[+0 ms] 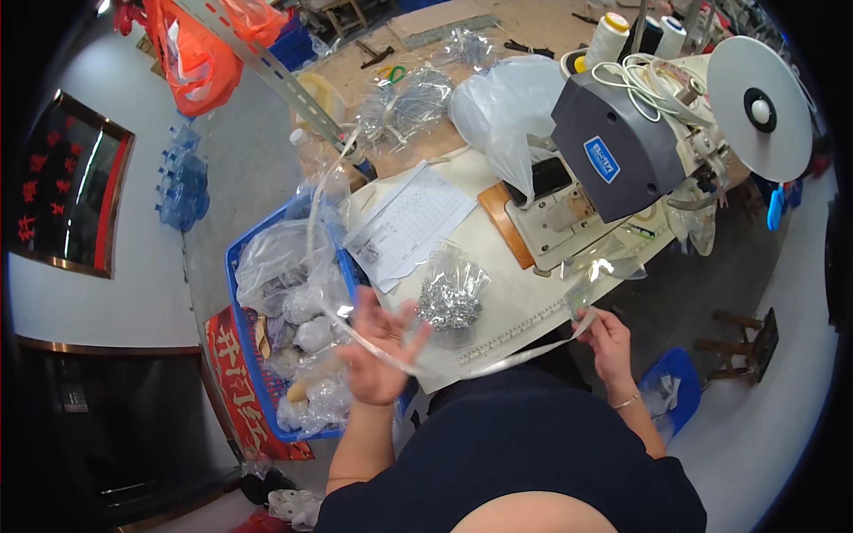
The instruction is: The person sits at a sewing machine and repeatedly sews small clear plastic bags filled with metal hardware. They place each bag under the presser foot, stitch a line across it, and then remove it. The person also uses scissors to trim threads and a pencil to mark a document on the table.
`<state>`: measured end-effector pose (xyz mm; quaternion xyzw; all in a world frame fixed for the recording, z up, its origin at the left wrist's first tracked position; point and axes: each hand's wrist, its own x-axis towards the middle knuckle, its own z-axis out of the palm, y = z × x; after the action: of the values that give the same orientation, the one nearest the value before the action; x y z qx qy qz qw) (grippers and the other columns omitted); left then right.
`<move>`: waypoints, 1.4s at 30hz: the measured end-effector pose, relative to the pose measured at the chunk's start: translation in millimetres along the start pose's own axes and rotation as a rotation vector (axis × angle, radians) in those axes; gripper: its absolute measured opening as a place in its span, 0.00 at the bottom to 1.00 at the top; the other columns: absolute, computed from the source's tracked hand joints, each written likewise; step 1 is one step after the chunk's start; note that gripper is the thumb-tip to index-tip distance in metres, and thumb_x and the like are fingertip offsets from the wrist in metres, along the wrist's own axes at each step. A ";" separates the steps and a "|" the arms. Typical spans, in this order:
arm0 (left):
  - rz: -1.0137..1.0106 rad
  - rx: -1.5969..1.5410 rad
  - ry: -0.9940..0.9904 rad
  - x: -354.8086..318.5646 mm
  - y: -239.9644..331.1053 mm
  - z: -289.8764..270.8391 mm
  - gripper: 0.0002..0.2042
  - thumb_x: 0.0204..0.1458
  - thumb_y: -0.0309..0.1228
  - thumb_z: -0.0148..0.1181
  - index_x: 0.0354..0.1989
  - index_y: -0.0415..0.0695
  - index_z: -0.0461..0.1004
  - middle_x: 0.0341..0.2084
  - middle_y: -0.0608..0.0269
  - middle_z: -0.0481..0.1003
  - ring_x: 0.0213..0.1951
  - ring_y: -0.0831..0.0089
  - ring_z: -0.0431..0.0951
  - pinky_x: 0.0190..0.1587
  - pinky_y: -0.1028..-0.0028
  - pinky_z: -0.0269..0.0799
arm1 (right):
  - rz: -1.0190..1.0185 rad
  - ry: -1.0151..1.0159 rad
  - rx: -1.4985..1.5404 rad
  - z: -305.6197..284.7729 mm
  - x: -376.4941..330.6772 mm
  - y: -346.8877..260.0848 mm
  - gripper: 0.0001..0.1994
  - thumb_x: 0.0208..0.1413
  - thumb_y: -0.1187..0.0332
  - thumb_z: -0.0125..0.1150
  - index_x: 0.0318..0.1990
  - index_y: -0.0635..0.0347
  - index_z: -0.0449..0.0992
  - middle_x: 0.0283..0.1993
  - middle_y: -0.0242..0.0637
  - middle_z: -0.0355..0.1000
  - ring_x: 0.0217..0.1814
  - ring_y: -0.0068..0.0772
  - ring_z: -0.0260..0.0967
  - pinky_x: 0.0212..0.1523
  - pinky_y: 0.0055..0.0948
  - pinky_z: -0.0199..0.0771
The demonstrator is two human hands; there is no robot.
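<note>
A long white ribbon (520, 359) runs down from the metal upright at the table's far left, past my left hand and across to my right. My left hand (378, 360) is open with its fingers spread; the ribbon passes by its palm. With fingers pinched, my right hand (609, 342) holds the other part of the ribbon in front of the table edge. Just beyond it, clear plastic pieces (588, 282) lie near the sewing machine (613, 147). A clear bag of small silvery metal parts (451, 298) lies on the table between my hands.
Left of the table stands a blue basket (233, 275) full of plastic-bagged goods. Printed sheets (413, 222) and a white plastic bag (506, 107) lie farther back. A measuring tape (511, 333) follows the front edge. A blue bin (680, 382) and wooden stool (742, 345) are at right.
</note>
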<state>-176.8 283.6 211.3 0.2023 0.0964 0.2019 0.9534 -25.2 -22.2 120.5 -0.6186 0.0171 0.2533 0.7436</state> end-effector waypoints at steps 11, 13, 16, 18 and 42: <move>-0.125 0.027 0.482 54.8 46.4 -130.9 0.22 0.59 0.50 0.42 0.45 0.41 0.68 0.23 0.60 0.73 0.40 0.56 0.75 0.47 0.59 0.73 | 0.520 0.174 0.691 27.2 61.3 79.7 0.08 0.58 0.71 0.55 0.44 0.53 0.69 0.38 0.29 0.69 0.40 0.24 0.67 0.46 0.31 0.70; -0.149 0.033 0.568 66.3 39.9 -149.5 0.23 0.58 0.50 0.46 0.46 0.40 0.67 0.28 0.60 0.72 0.44 0.57 0.73 0.50 0.57 0.70 | 0.623 0.170 0.736 26.1 64.0 107.1 0.08 0.58 0.70 0.55 0.44 0.56 0.66 0.39 0.30 0.69 0.40 0.25 0.66 0.47 0.33 0.69; -0.240 0.102 0.633 74.3 25.8 -137.8 0.23 0.56 0.45 0.52 0.51 0.39 0.63 0.44 0.57 0.67 0.52 0.56 0.68 0.55 0.55 0.65 | 0.679 0.091 0.837 31.0 65.2 112.6 0.10 0.57 0.68 0.56 0.44 0.56 0.65 0.43 0.33 0.67 0.45 0.28 0.65 0.51 0.37 0.67; -0.371 0.195 0.513 64.0 10.4 -129.4 0.22 0.56 0.41 0.54 0.53 0.39 0.62 0.49 0.56 0.64 0.53 0.56 0.67 0.55 0.55 0.65 | 0.698 0.071 0.896 40.2 60.5 96.4 0.12 0.57 0.66 0.56 0.46 0.56 0.63 0.47 0.35 0.66 0.49 0.32 0.64 0.53 0.42 0.64; -0.110 1.461 0.429 81.5 -20.4 -165.5 0.13 0.56 0.33 0.50 0.29 0.36 0.75 0.26 0.58 0.76 0.32 0.68 0.77 0.36 0.74 0.71 | 0.770 0.077 0.029 122.9 84.3 126.2 0.13 0.60 0.61 0.50 0.37 0.63 0.72 0.33 0.34 0.69 0.32 0.27 0.66 0.31 0.25 0.67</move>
<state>-140.3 358.4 45.4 0.7330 0.3985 0.0738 0.5463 -37.3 135.3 5.8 -0.5653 0.2797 0.4901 0.6017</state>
